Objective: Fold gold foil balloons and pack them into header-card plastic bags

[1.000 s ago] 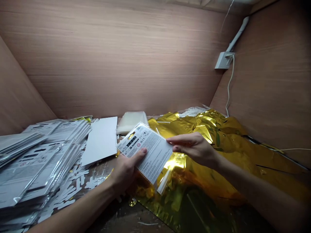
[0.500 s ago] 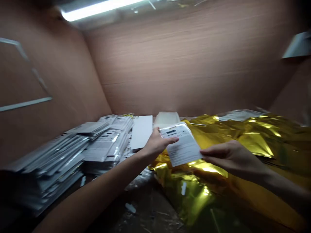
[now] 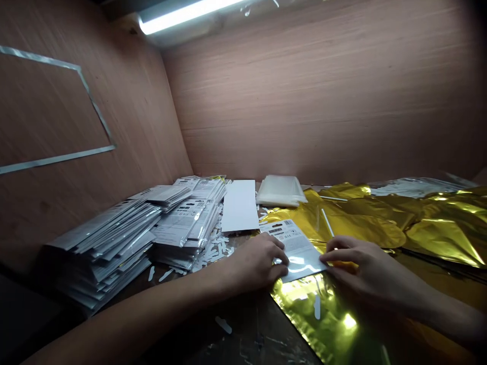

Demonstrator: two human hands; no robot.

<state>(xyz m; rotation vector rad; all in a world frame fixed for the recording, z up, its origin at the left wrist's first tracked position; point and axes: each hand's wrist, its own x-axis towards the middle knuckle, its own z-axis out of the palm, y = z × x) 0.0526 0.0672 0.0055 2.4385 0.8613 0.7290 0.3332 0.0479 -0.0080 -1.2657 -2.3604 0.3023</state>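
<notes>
A clear packet with a printed white card (image 3: 294, 247) lies flat on the gold foil sheet (image 3: 380, 228) at the table's middle. My left hand (image 3: 256, 261) presses on its near left corner, fingers curled over the edge. On the packet's near right corner rests my right hand (image 3: 359, 263), its fingertips bent down onto the plastic. Both hands hold the packet down against the foil.
Piles of finished packets (image 3: 125, 238) fill the left of the table. A blank white card (image 3: 240, 205) and a stack of clear bags (image 3: 280, 190) lie at the back. Paper scraps (image 3: 213, 248) litter the dark tabletop. Wooden walls close in on the left and behind.
The packet has come down from the air onto the gold foil, and both hands now press on its near edge. My view has swung left.
</notes>
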